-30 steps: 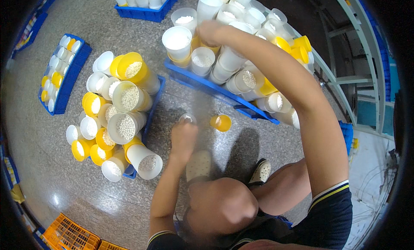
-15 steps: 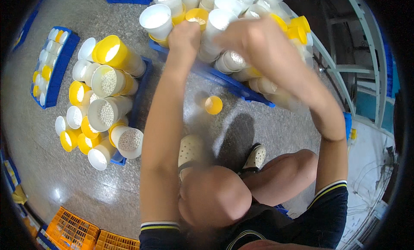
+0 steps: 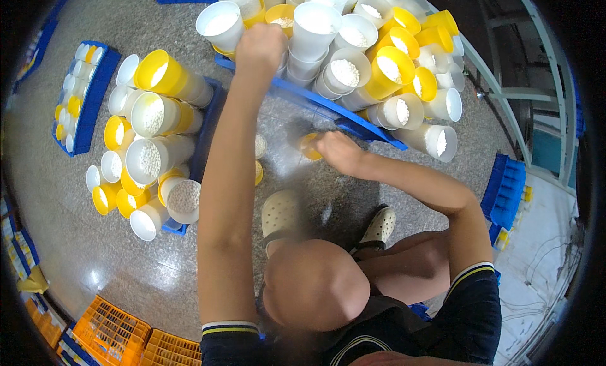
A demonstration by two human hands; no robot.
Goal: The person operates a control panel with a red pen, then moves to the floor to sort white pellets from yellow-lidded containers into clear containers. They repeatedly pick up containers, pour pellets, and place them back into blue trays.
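Observation:
My left hand (image 3: 262,47) is closed among the cups at the far side, beside a white cup (image 3: 219,24) and a yellow cup (image 3: 279,18) with white pellets in it. Its fingers are hidden, so what they grip does not show. Nearer to me, my right hand (image 3: 341,152) has its fingers closed at the rim of a small yellow cup (image 3: 309,147) on the floor. Stacked white and yellow cups, many containing white pellets, crowd the blue crate (image 3: 309,102). One white cup of pellets (image 3: 344,73) leans toward me.
More tilted cup stacks (image 3: 165,78) rest on a blue crate (image 3: 210,120) at the left. Beyond it lies another blue crate (image 3: 95,104) of cups. Orange crates (image 3: 113,331) stand at the lower left, a metal frame (image 3: 524,94) at the right. My shoes (image 3: 281,211) are below the hands.
My right hand has come down from the far cups to the small yellow cup on the floor. My left hand stays among the far cups, its forearm shifted slightly left.

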